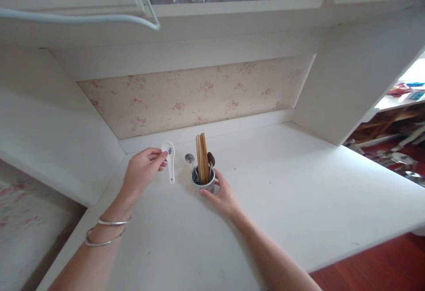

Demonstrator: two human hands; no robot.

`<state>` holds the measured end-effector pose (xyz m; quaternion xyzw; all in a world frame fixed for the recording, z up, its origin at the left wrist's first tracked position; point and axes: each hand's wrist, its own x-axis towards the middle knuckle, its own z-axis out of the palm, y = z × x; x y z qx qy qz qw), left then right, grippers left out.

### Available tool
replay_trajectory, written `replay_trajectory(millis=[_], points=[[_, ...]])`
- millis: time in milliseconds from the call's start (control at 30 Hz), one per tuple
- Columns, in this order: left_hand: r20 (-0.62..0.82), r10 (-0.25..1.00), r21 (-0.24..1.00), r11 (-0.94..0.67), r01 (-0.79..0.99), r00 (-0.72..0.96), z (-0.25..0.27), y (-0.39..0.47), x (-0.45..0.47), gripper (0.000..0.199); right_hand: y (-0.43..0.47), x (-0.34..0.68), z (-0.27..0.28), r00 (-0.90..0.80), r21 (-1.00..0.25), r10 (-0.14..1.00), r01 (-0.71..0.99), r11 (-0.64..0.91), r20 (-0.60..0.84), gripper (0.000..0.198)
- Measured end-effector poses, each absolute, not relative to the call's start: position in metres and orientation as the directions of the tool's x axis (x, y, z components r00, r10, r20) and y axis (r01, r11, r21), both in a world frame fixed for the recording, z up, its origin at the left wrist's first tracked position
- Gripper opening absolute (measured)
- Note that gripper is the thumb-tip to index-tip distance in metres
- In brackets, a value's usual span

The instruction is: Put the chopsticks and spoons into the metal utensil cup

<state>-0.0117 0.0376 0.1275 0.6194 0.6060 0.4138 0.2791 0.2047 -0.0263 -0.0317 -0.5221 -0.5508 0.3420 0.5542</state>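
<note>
Your left hand (142, 167) pinches a white spoon (171, 170) between thumb and fingers near the back-left corner of the worktop (285, 193). The spoon stands bowl up, with its handle pointing down (a small blue mark shows on the bowl), and whether the handle's tip touches the surface you cannot tell from here. Your right hand (225, 197) curves around the right side of a grey metal cup (197, 188), thumb across its front. The cup sits upright on the worktop, closer to the back edge than the front and toward the left edge. Rising from it are a bundle of wooden chopsticks (202, 158), a silver spoon (189, 158) leaning left and a darker spoon (211, 159) leaning right. Two silver bangles (114, 223) circle your left wrist.
</note>
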Motion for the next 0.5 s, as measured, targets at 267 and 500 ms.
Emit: replay_trajectory(millis=[267,500], points=[[0.372,0.928,0.635,-0.265,0.726,0.014,0.099,0.014,0.058,0.028,-0.030,0.203,-0.027,0.152,-0.937,0.939,0.219,0.271,0.307,0.076],[0.494,0.861,0.389,-0.342,0.855,0.119,0.068,0.005,0.071,0.030,-0.027,0.205,-0.029,0.149,-0.935,0.940,0.232,0.269,0.308,0.077]])
